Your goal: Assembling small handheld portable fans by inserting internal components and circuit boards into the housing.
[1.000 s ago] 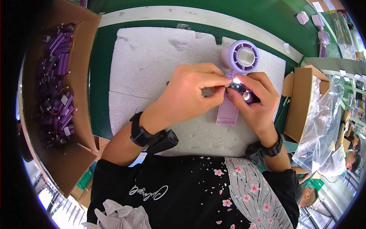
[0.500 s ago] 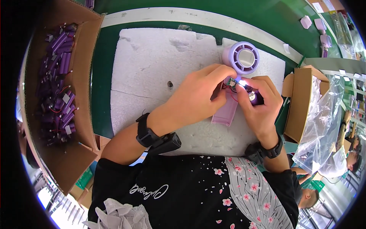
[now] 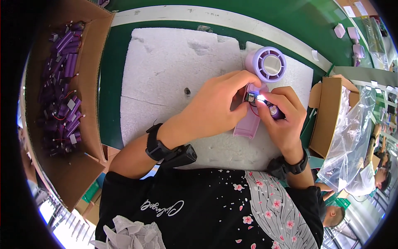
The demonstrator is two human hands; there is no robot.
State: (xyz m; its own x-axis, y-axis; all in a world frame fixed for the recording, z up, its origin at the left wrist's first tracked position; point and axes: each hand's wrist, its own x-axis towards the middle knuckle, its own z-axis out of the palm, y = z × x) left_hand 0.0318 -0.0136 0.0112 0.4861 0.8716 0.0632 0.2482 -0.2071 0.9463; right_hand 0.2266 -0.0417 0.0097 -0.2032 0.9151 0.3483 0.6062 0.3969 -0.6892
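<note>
A purple handheld fan lies on the white foam board, its opened pink-purple handle shell pointing towards me. At the top of the handle, my left hand pinches one side of a small circuit board. My right hand is closed on the board's other side, where a bright white light shines between the fingertips. Under the right palm sits a purple cylindrical battery, partly hidden by the fingers. A thin red wire runs from the board over the shell.
On the left stands a cardboard box with many purple wired batteries. Another carton with clear plastic bags is at the right. Pale purple fan parts lie on the green bench at the far right. Other people sit beyond.
The circuit board has tilted and sits lower against the handle shell. My right fingers have shifted slightly downward, and the whole view has moved a little.
</note>
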